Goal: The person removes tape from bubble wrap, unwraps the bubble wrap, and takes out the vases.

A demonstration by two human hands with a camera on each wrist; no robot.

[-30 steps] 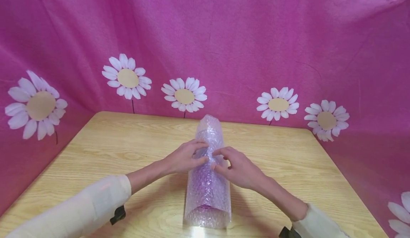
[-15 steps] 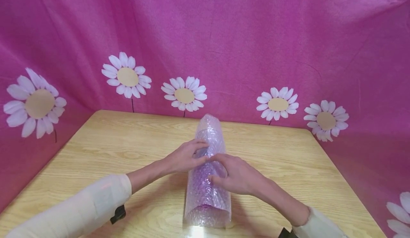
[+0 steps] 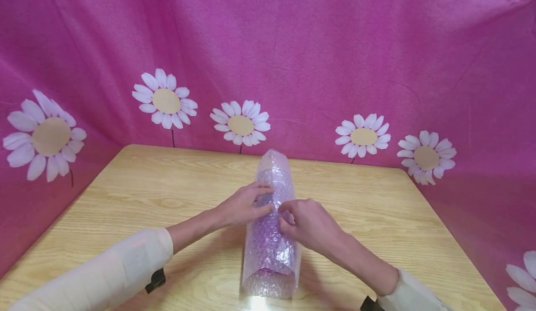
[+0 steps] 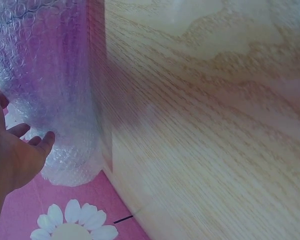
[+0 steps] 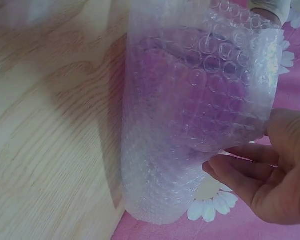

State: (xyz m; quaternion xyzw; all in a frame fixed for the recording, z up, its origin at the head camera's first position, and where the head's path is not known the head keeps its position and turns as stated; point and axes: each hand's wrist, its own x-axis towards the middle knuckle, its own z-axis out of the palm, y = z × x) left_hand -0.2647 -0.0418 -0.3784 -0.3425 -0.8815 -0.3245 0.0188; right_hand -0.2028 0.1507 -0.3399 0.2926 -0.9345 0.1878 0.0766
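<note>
A roll of clear bubble wrap [image 3: 268, 250] lies lengthwise on the wooden table, wound around something purple [image 5: 190, 95] whose kind the wrap hides. My left hand [image 3: 243, 204] rests on the roll's left upper side, thumb and fingers spread apart; the left wrist view has this hand [image 4: 20, 160] at the wrap's surface. Opposite it, my right hand [image 3: 311, 222] pinches the wrap's loose edge near the middle of the roll. Seen from the right wrist, the right hand's fingers [image 5: 235, 175] curl at that edge, and the flap stands slightly lifted.
The light wooden table [image 3: 176, 176] extends to both sides of the roll. A magenta cloth [image 3: 301, 60] printed with white daisies hangs behind and beside it. The roll's near end gapes toward the table's front.
My right hand first shifted slightly toward me along the roll, then its fingers closed and pinched the wrap's edge. The left hand has stayed nearly in place.
</note>
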